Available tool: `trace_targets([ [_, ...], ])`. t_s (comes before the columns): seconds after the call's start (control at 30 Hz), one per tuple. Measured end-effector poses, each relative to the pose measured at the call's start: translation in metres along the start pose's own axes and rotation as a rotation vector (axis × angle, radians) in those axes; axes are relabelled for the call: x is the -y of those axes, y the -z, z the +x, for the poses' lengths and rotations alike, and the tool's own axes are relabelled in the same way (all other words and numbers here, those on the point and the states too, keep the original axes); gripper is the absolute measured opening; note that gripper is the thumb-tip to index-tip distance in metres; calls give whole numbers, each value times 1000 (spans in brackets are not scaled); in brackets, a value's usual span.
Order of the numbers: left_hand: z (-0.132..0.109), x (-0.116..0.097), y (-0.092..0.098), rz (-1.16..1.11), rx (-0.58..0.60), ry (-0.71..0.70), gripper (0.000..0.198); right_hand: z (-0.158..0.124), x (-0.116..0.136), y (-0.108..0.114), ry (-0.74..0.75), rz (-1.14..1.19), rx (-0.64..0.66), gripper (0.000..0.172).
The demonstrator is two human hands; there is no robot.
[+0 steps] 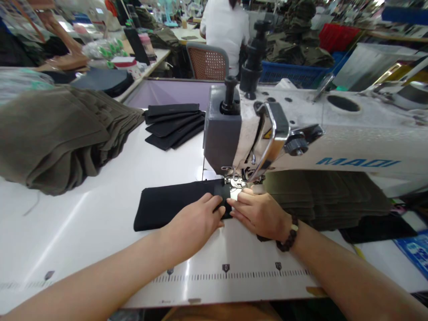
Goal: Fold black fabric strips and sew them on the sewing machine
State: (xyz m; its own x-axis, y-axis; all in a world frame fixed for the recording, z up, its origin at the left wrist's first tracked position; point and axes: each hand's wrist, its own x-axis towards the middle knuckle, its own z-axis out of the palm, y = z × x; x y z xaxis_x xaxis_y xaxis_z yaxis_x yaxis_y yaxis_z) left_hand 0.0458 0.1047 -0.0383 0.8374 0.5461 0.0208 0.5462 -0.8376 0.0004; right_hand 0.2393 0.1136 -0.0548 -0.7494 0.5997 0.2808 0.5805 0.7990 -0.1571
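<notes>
A black fabric piece (167,207) lies flat on the white sewing table (100,214), its right end under the needle of the sewing machine (301,138). My left hand (197,218) rests on the fabric's right end, fingers curled and pinching its edge. My right hand (257,211), with a bead bracelet at the wrist, grips the same end just below the presser foot (236,183), fingers pressed together.
A big pile of olive fabric (56,133) sits at the left. Several black pieces (174,125) are stacked behind. Olive pieces (327,196) lie under the machine arm. A person in white sits at the back by a chair (207,60).
</notes>
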Motion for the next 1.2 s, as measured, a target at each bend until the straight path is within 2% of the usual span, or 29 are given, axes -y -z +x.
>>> trace_targets([
  [0.13,-6,-3,-8,-1,-8,-70,20,-2,1,-1,72,0,-6,31],
  [0.3,-10,-3,-14,37,-55,-67,28,-2,2,-1,81,-11,-20,33],
  [0.4,-9,1,-16,66,-95,-67,31,-2,2,-2,50,-32,-14,31],
  [0.5,-6,7,-17,81,-87,-69,31,-1,1,-4,12,-45,-5,28],
  [0.67,4,20,-15,74,-101,-73,28,2,3,-4,-114,-88,35,22],
  [0.83,14,35,-14,15,-95,2,25,7,6,-2,-222,-137,96,24],
  [1.07,26,54,-21,-80,-117,76,23,9,7,-1,-248,-123,132,20],
  [1.2,28,55,-17,-85,-91,79,21,8,6,-1,-245,-116,135,21],
])
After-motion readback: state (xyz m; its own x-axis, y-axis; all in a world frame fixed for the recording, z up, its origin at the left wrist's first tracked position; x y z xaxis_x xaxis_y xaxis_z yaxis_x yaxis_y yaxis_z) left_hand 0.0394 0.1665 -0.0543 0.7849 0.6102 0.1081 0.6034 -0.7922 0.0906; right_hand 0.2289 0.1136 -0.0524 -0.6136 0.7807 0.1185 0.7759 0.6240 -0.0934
